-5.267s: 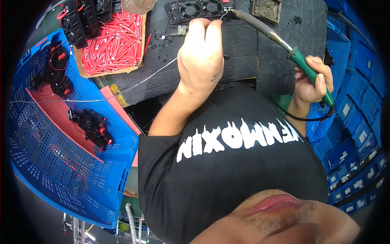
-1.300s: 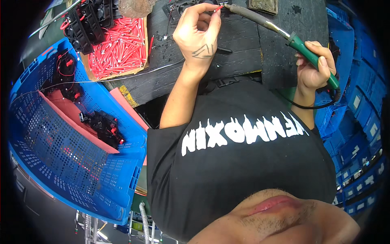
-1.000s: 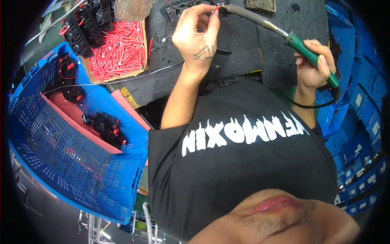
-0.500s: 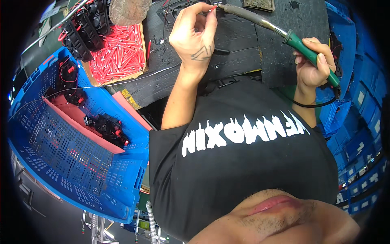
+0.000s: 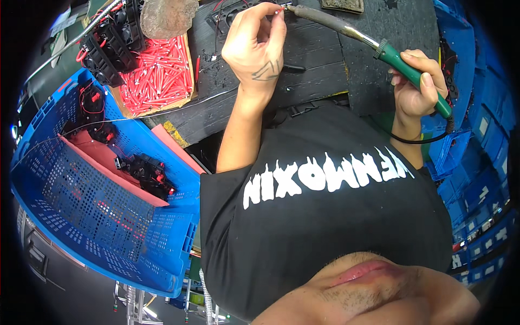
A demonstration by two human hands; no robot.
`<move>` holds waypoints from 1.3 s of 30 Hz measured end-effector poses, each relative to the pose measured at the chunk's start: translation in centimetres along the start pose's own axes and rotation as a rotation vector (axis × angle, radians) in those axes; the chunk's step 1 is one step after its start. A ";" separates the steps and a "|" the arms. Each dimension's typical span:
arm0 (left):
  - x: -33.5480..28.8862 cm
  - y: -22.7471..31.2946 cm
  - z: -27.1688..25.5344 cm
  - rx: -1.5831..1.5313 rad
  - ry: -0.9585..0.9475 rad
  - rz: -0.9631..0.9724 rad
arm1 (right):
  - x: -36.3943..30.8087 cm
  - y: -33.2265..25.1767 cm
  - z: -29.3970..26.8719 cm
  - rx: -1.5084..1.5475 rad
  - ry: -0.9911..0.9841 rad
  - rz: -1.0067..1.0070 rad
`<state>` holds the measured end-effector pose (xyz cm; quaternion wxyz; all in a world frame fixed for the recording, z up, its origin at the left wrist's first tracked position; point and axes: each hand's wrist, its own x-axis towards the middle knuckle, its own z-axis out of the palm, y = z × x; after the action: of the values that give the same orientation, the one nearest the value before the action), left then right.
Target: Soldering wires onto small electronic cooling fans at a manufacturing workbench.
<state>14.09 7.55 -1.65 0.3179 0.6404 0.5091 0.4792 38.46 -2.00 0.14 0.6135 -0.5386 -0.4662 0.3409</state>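
My right hand (image 5: 420, 86) is wrapped round the green handle of a soldering iron (image 5: 346, 28), whose metal shaft points up and to the left. The iron's tip lies right beside the fingertips of my left hand (image 5: 254, 51). Thumb and forefinger of that hand are pinched on a short red wire (image 5: 278, 11), of which only a small end shows. Just beyond the left hand lies a black fan (image 5: 222, 20) with thin leads on the dark bench, partly hidden by the hand.
Left of my hand, a cardboard box (image 5: 194, 81) holds many short red wires. Black fans (image 5: 103, 62) stand beside it. A blue perforated crate (image 5: 103, 216) with a pink divider and more fans sits at lower left. A translucent block (image 5: 169, 17) is at the top; blue bins (image 5: 476, 179) stand right.
My left hand and the soldering iron have shifted slightly left together. The pinch on the red wire and the grip on the iron look the same.
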 end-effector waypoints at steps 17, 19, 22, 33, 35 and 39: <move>0.2 -4.2 2.8 -0.608 0.229 0.332 | -0.3 0.3 0.1 0.017 -0.034 -0.042; 0.5 -1.5 0.9 -0.272 0.093 0.263 | -0.4 0.4 -0.2 0.006 -0.038 -0.036; 0.5 -0.5 0.0 0.056 -0.025 0.176 | -0.5 0.2 0.0 -0.015 -0.050 -0.062; 0.6 -0.4 0.1 0.051 -0.020 0.205 | -0.7 -0.1 0.3 -0.038 -0.067 -0.100; 0.7 -0.5 0.0 0.048 -0.026 0.194 | -0.7 -0.1 0.3 -0.042 -0.077 -0.106; 0.6 -0.5 0.1 0.026 -0.024 0.173 | -0.7 -0.2 0.3 -0.048 -0.073 -0.109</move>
<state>13.98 8.30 -1.99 0.2731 0.6918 0.4542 0.4904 37.92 -2.57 0.16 0.6007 -0.5143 -0.5247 0.3151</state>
